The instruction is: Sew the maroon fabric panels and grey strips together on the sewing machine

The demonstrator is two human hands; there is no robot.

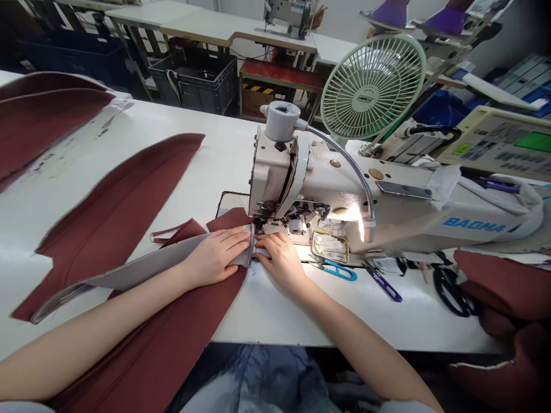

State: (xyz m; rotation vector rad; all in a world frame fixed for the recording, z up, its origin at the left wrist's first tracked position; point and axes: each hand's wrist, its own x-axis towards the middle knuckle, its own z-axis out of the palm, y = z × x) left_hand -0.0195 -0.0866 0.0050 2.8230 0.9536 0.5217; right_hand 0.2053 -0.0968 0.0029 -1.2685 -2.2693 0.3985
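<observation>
Maroon fabric panel (150, 338) lies under the left hand (215, 255) and right hand (278, 261), fingers together, pressing flat by the sewing machine needle (257, 225); a slip risks pierced fingertips or shifted layers

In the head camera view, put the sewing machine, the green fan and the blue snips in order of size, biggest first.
1. sewing machine
2. green fan
3. blue snips

The fan sits farther from the camera, so its real size compared with the machine is unsure.
</observation>
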